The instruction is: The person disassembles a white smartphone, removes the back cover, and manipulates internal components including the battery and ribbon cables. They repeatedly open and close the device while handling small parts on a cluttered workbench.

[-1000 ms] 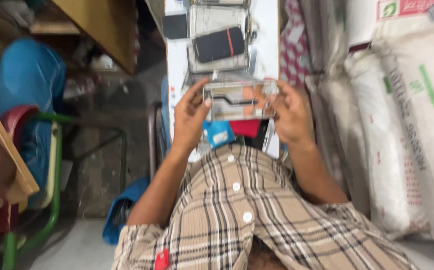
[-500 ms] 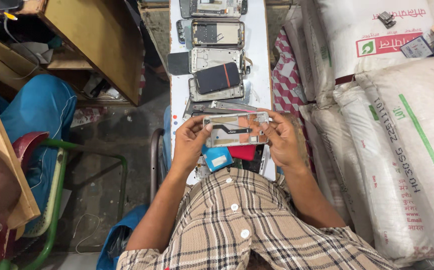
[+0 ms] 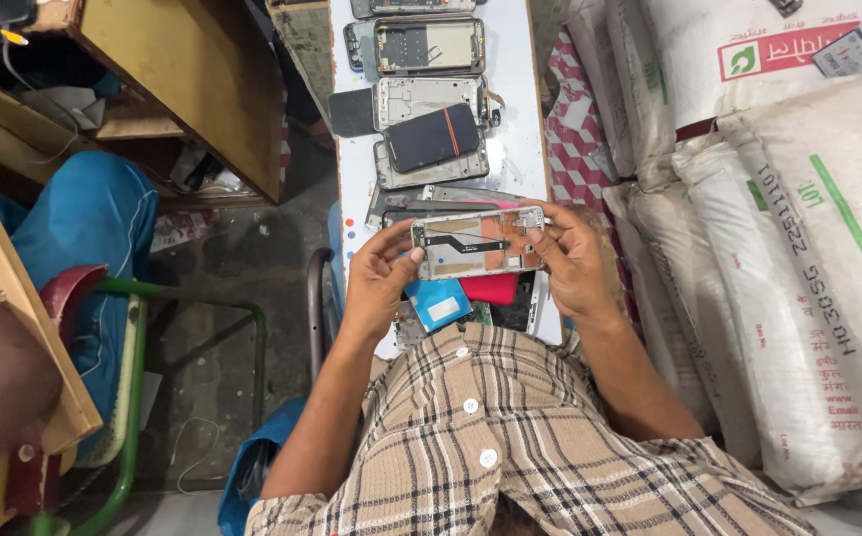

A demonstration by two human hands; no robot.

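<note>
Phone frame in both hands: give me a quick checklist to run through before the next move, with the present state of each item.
1. Phone frame gripped at both ends: ok. The left hand holds one short end, the right hand the other.
2. Open side faces the camera: ok. The dark flex cable shows inside.
3. Frame lifted off the white bench: ok, by the look of it.
4. Free spot on the bench below: not ok. A blue part and a red part lie under the hands.
5. Screws or clips in the frame: cannot tell, too small.
6. Other opened phones out of the way: ok, further up the bench.
</note>
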